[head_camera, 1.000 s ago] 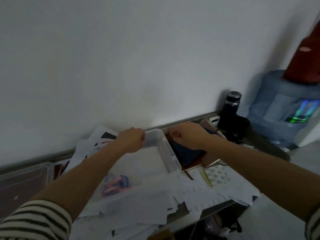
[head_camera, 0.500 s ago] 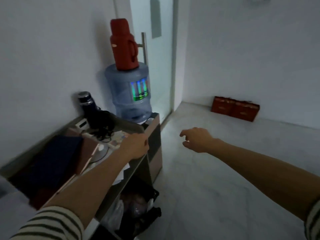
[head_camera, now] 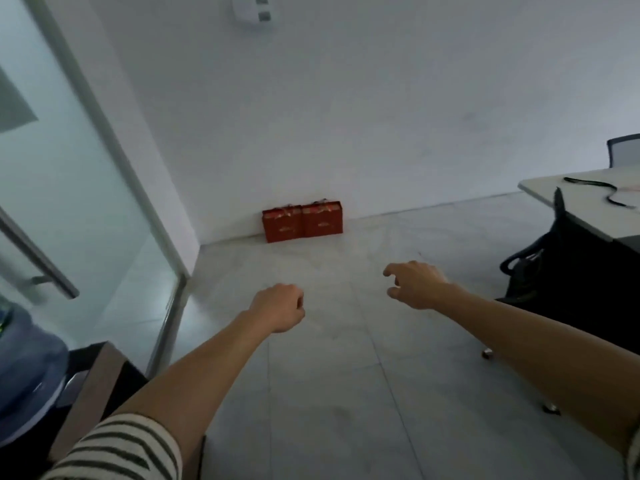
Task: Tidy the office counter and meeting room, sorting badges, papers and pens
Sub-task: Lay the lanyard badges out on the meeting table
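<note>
Left hand point(head_camera: 277, 308): fingers curled into a fist, nothing seen in it. Striped sleeve point(head_camera: 121, 452) at that arm's elbow. Right hand point(head_camera: 414, 284): fingers apart and loosely bent, holding nothing. Both hang over bare floor tiles point(head_camera: 329, 393), touching no object.

Containers: two red gift bags point(head_camera: 303, 221) stand side by side, touching, against the far wall; contents hidden, gold print too small to read. Blue water jug point(head_camera: 27, 368) sits on a brown cabinet point(head_camera: 93, 386) at lower left; no label legible.

Task item: a dark lanyard point(head_camera: 588, 182) lies on the white table point(head_camera: 588, 213) at right, near its front edge, well apart from both hands.

Clearance: glass door point(head_camera: 69, 188) borders the left, a black chair point(head_camera: 571, 271) and the table corner the right; open floor runs between them to the bags.
</note>
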The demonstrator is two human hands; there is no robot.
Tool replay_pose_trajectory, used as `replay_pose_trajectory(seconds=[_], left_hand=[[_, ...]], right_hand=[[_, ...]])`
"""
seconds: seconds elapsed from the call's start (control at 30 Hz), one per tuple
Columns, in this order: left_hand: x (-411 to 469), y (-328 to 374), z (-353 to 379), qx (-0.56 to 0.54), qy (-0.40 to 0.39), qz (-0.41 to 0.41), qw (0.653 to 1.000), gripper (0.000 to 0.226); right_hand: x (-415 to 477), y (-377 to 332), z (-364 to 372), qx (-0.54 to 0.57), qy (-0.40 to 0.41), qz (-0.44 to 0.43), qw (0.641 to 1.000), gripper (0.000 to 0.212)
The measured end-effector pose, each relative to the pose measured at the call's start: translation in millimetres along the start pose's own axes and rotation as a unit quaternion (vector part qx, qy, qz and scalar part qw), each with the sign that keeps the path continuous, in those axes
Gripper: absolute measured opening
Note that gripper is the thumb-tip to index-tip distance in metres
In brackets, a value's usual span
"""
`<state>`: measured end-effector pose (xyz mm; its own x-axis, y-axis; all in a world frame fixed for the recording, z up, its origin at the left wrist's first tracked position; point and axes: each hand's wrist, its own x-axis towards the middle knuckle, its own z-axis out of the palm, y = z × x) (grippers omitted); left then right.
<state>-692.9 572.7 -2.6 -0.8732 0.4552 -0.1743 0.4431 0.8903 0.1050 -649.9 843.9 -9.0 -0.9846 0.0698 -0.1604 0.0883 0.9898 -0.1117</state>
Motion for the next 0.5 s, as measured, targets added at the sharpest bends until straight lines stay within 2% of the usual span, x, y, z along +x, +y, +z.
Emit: replay_pose_trajectory(seconds=[0.23, 0.5], left_hand=[[187.2, 59.7, -42.6, 0.054, -0.022, 0.122, 0.991, 0.020], [361.6, 200.6, -33.5, 0.075, -0.064, 0.247, 0.964, 0.023]], right_hand=[[72.8, 111.9, -30.1, 0.037, 0.016, 0.129, 0.991, 0.045], [111.6, 273.9, -32.6, 0.052, 0.020, 0.255, 0.965, 0.046]])
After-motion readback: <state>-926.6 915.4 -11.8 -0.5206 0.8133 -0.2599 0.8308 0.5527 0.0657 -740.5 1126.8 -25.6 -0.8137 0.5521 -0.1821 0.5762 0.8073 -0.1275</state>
